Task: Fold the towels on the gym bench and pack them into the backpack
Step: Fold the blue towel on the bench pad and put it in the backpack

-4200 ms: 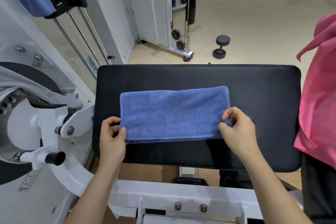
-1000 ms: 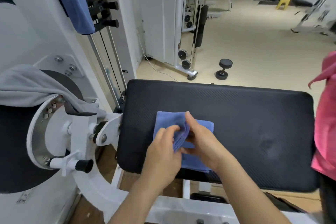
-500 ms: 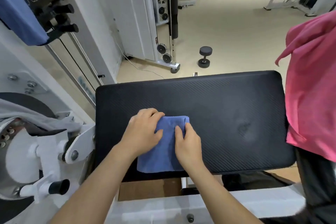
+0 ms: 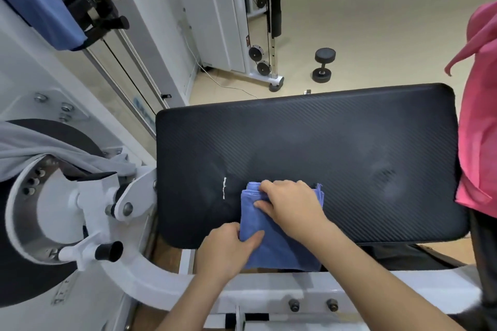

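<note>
A small folded blue towel [image 4: 279,250] lies on the near edge of the black gym bench pad [image 4: 336,148], its lower part hanging past the edge. My left hand [image 4: 228,252] pinches the towel's left side between thumb and fingers. My right hand [image 4: 291,207] rests on the top of the towel, fingers curled over its far-left folded corner. A pink towel [image 4: 481,121] hangs at the right edge of the view, a grey towel [image 4: 40,150] is draped over the machine at left, and another blue towel [image 4: 35,0] hangs top left. No backpack is in view.
White machine frame with a round metal plate and a black-tipped pin [image 4: 107,250] stands left of the bench. A cable machine [image 4: 258,21] and a black dumbbell [image 4: 322,64] are on the beige floor beyond. A small white tear marks the pad [image 4: 224,188].
The long towel has been folded into a small packet. Since half a second ago it has slid toward the bench's near edge, my left hand moving to its lower left side.
</note>
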The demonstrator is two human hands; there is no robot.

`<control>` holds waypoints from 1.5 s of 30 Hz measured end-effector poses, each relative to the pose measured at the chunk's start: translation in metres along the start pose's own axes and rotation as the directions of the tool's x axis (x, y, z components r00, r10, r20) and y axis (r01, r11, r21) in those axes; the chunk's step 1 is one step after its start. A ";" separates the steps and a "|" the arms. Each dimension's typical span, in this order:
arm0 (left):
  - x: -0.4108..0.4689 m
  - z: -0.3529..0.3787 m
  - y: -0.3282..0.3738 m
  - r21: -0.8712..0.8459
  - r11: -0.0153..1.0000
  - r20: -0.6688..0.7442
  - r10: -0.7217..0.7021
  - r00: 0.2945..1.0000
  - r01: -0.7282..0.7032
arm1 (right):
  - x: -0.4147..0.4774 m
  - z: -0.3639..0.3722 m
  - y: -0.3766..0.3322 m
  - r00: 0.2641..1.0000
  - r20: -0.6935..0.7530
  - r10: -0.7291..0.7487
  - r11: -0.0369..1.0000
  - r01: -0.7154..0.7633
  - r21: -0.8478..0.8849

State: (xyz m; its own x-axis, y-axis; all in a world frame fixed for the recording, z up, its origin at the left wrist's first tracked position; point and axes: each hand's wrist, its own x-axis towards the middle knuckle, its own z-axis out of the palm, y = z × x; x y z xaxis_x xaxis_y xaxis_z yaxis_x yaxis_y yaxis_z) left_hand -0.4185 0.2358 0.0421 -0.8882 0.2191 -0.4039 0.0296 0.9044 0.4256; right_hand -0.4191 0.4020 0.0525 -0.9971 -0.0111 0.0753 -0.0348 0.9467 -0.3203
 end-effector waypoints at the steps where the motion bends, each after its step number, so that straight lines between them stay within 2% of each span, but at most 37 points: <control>1: 0.000 0.001 0.002 -0.040 0.999 -0.059 0.015 0.998 -0.017 | -0.003 0.003 0.002 0.998 -0.024 -0.058 0.998 0.058 -0.016; 3: 0.004 0.000 0.009 -0.201 0.974 -0.224 0.056 0.973 -0.102 | -0.010 0.006 0.006 0.990 -0.034 -0.134 0.990 0.132 -0.050; 5: 0.010 -0.006 0.017 -0.340 0.920 -0.330 0.075 0.941 -0.192 | -0.017 0.005 0.010 0.990 0.015 -0.142 0.986 0.142 -0.090; 7: 0.014 -0.010 0.023 -0.422 0.881 -0.330 0.074 0.941 -0.217 | -0.026 -0.003 0.012 0.994 0.072 -0.087 0.992 0.094 -0.088; 10: 0.015 -0.012 0.027 -0.475 0.851 -0.299 0.084 0.951 -0.225 | -0.040 -0.020 0.025 0.998 0.035 0.048 0.998 -0.047 -0.040; 14: 0.023 -0.010 0.028 -0.478 0.852 -0.294 0.072 0.953 -0.212 | -0.046 -0.028 0.042 0.975 0.004 0.223 0.960 -0.220 0.174; 18: 0.027 -0.010 0.030 -0.480 0.853 -0.303 0.060 0.951 -0.206 | -0.041 -0.017 0.044 0.964 -0.019 0.265 0.954 -0.259 0.154; 23: 0.026 -0.005 0.025 -0.493 0.839 -0.333 0.065 0.941 -0.232 | -0.043 -0.003 0.045 0.929 -0.141 0.343 0.917 -0.299 0.265; 27: 0.032 -0.002 0.020 -0.376 0.874 -0.384 0.154 0.910 -0.307 | -0.043 0.000 0.048 0.942 -0.172 0.287 0.951 -0.259 0.168; 31: 0.042 -0.005 0.019 -0.033 0.902 -0.396 0.383 0.835 -0.430 | -0.035 -0.016 0.052 0.974 -0.014 0.228 0.972 -0.227 0.067; 33: 0.044 -0.008 0.021 0.079 0.874 -0.363 0.473 0.802 -0.480 | -0.030 -0.024 0.052 0.978 0.072 0.196 0.980 -0.198 0.022; 37: 0.042 -0.017 0.025 0.073 0.877 -0.247 0.476 0.844 -0.474 | -0.026 -0.030 0.051 0.975 0.179 0.128 0.991 -0.122 -0.047; 41: 0.035 -0.035 0.032 0.232 0.820 0.032 0.531 0.847 -0.523 | -0.027 -0.049 0.046 0.935 0.352 0.049 0.983 -0.109 0.150; 43: 0.027 -0.049 0.032 0.199 0.826 0.128 0.512 0.850 -0.527 | -0.025 -0.064 0.042 0.903 0.430 0.005 0.971 -0.107 0.213; 45: 0.019 -0.070 0.037 0.049 0.880 0.181 0.457 0.871 -0.472 | -0.018 -0.088 0.037 0.899 0.438 -0.017 0.963 -0.102 0.248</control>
State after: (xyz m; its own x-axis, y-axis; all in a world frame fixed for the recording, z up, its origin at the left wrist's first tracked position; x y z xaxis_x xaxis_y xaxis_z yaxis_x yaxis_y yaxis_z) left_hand -0.4666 0.2478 0.1063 -0.6769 0.6706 -0.3034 0.4681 0.7103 0.5257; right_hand -0.3961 0.4652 0.1224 -0.9253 -0.1674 -0.3404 0.0518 0.8332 -0.5505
